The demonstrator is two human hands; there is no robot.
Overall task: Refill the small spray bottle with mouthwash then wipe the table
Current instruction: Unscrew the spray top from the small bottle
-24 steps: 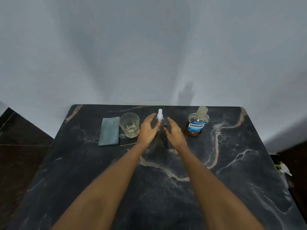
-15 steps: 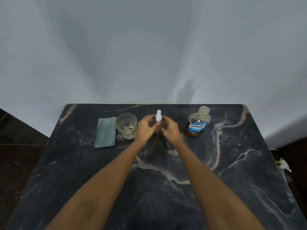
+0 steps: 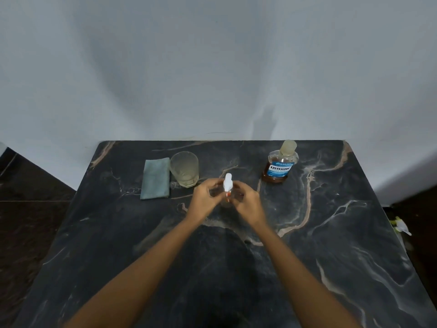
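The left hand [image 3: 204,200] and right hand [image 3: 246,204] both grip the small clear white-capped spray bottle [image 3: 228,183], upright mid-way across the dark marble table [image 3: 331,233], nearer than the glass tumbler [image 3: 184,169] and amber mouthwash bottle [image 3: 279,168].

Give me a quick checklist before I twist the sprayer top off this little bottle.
1. The small spray bottle upright: ok.
2. Both the left hand and the right hand gripping it: ok.
3. Top already loosened: cannot tell.
4. The mouthwash bottle opened for pouring: not ok, cap on.
5. The cloth laid ready beside the glass: ok.
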